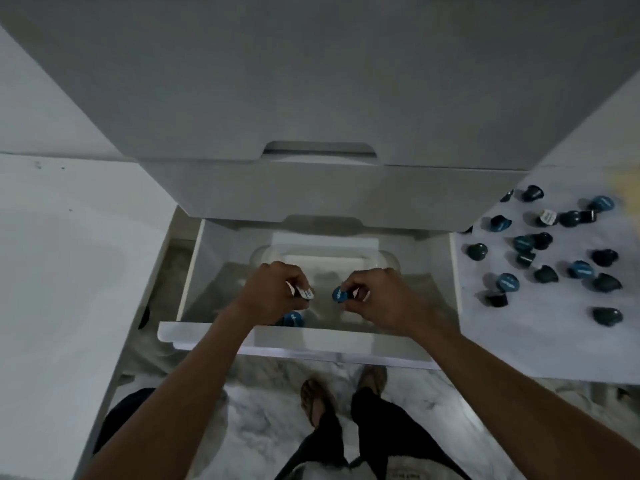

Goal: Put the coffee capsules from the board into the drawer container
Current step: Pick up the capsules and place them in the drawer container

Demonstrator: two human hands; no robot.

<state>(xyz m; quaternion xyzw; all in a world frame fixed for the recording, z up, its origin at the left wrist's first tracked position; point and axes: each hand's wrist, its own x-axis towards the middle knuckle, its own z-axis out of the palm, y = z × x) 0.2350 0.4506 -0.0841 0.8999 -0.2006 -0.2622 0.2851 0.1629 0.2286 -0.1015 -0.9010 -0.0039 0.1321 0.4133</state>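
Note:
Both hands hover over the open white drawer [207, 332] of a plastic drawer unit. My left hand [273, 292] pinches a capsule with a white foil lid [305, 293]. In my right hand [374, 296] sits a dark capsule with a blue lid [340, 294]. Below my left hand, one blue-lidded capsule [292, 319] lies in the drawer near its front wall. To the right, several dark and blue capsules [545, 252] lie scattered on a white board [485, 327].
The closed upper drawers [311, 188] of the unit overhang the back of the open one. A white surface [69, 271] lies to the left. Under the drawer front are a marble floor [270, 403] and my own feet.

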